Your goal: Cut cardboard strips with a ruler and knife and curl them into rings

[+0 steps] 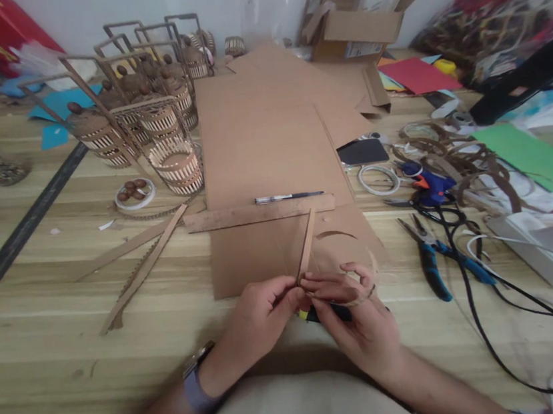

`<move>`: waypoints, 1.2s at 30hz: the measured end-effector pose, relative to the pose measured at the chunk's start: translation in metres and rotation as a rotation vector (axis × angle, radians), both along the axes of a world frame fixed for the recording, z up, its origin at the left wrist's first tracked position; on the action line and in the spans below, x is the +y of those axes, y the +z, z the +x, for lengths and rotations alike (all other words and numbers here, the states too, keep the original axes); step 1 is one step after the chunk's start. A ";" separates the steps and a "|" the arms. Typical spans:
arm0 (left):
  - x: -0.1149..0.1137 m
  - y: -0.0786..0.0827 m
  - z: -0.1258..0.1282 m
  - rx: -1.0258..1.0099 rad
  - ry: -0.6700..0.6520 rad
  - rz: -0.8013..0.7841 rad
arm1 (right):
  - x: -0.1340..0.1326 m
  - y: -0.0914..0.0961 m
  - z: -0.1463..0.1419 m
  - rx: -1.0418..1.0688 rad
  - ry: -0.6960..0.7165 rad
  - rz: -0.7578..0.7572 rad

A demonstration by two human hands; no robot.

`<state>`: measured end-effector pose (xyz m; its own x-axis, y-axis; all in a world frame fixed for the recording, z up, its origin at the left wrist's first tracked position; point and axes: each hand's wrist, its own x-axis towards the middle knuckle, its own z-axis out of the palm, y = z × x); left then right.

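Note:
My left hand [260, 316] pinches the near end of a thin cardboard strip [307, 243] that rises away from me over a large brown cardboard sheet [263, 141]. My right hand [354, 311] meets it at the same spot, fingers closed on the strip's end, with a curved cardboard band looped round its fingers. A dark tool with a yellow tip lies under my right hand, mostly hidden. A wooden ruler [257, 213] and a black pen [288, 197] lie across the sheet just beyond.
Woven cardboard lanterns [144, 116] stand at the back left, notched strips [138, 271] lie left. Pliers [430, 252], a blue glue gun [430, 185], black cables, tape rolls and coloured paper crowd the right. An open carton [358, 15] sits behind.

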<state>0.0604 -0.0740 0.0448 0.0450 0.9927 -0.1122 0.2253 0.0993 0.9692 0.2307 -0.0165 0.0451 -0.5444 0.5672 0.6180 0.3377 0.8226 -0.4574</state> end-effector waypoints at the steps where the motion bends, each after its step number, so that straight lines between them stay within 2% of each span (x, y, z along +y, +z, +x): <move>1: 0.000 -0.001 0.000 0.030 0.003 0.004 | 0.000 -0.001 -0.001 -0.010 -0.012 0.011; 6: -0.001 0.000 0.001 0.073 0.030 0.038 | 0.001 -0.004 -0.003 -0.031 -0.047 0.068; 15: 0.000 0.003 0.001 -0.046 -0.021 0.004 | 0.002 0.001 0.001 0.014 -0.053 -0.017; 20: 0.001 0.001 0.001 -0.037 0.022 -0.015 | 0.001 0.000 0.000 0.009 -0.024 0.024; 30: 0.006 0.005 0.007 -0.086 0.098 -0.027 | -0.002 -0.006 -0.001 0.008 0.013 0.015; 36: 0.008 0.000 0.006 -0.087 0.095 0.009 | -0.001 -0.007 -0.001 0.015 0.009 -0.011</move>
